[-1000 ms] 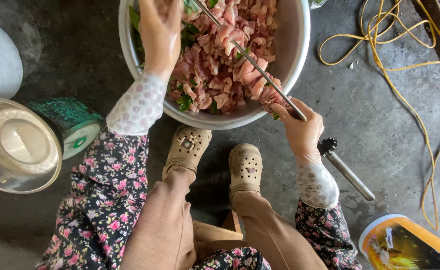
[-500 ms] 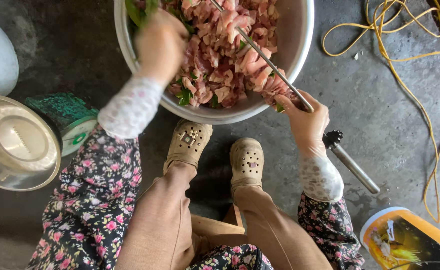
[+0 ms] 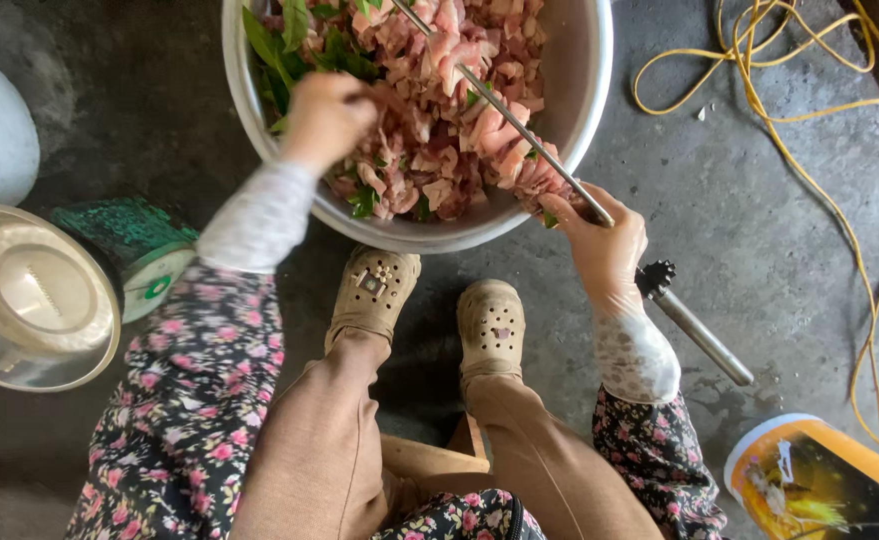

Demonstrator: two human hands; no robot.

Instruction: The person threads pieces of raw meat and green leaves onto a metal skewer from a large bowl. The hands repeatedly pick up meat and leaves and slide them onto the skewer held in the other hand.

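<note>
The bowl [image 3: 599, 60] sits on the floor [image 3: 779, 230] at twelve o'clock, just past the two clogs [image 3: 429, 305], heaped with pink meat [image 3: 449, 130] and green leaves [image 3: 289, 45] along its ten o'clock edge.

The left hand [image 3: 327, 118] has come down from the far side of the bowl toward its near rim over the last second, and now lies closed in a loose fist among the meat, beside the leaves; what it holds, if anything, is hidden. This looks like a stroke of turning the mix by hand, pulling leaves in toward the meat.

The right hand [image 3: 604, 245] has scarcely shifted: it stays clamped on the near end of the metal chopsticks [image 3: 504, 115] at the bowl's five o'clock rim, their tips reaching across the meat toward twelve.

A metal mallet [image 3: 694, 330] lies on the floor just beside that wrist at four o'clock. A steel lid [image 3: 29, 300] and a green tin [image 3: 134, 245] sit at nine, a yellow cord [image 3: 789, 120] at two, an orange tub [image 3: 819, 480] at five.
</note>
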